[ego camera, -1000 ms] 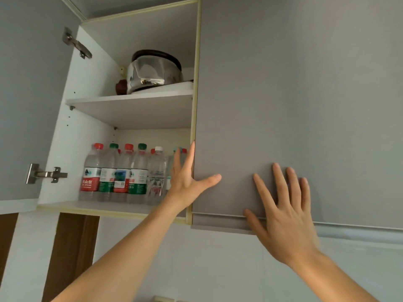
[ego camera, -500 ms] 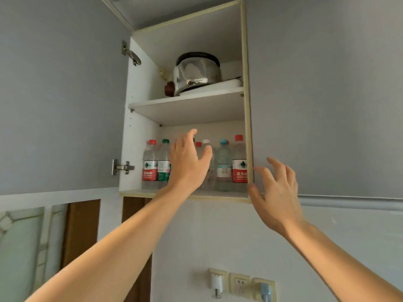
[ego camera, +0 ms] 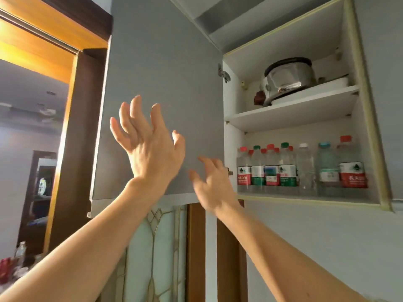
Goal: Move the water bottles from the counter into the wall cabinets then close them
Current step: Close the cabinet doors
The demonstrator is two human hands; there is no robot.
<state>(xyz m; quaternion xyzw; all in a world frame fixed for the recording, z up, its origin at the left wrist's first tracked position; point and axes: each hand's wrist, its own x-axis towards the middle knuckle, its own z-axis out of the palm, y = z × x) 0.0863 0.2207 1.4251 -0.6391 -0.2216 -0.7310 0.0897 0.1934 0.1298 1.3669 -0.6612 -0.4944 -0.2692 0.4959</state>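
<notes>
— Where are our bottles (ego camera: 301, 168)?
— Lined up on the cabinet's lower shelf (ego camera: 305, 198). Both our left hand (ego camera: 150, 147) and right hand (ego camera: 209, 182) are spread, holding nothing, reaching toward the open door (ego camera: 161, 68), probably to swing it closed.

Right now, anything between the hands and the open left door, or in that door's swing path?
Nothing visible. Left hand and right hand are raised, fingers spread, in front of the door with nothing between. The bottles sit behind the cabinet's front edge, apparently clear of the swing.
</notes>
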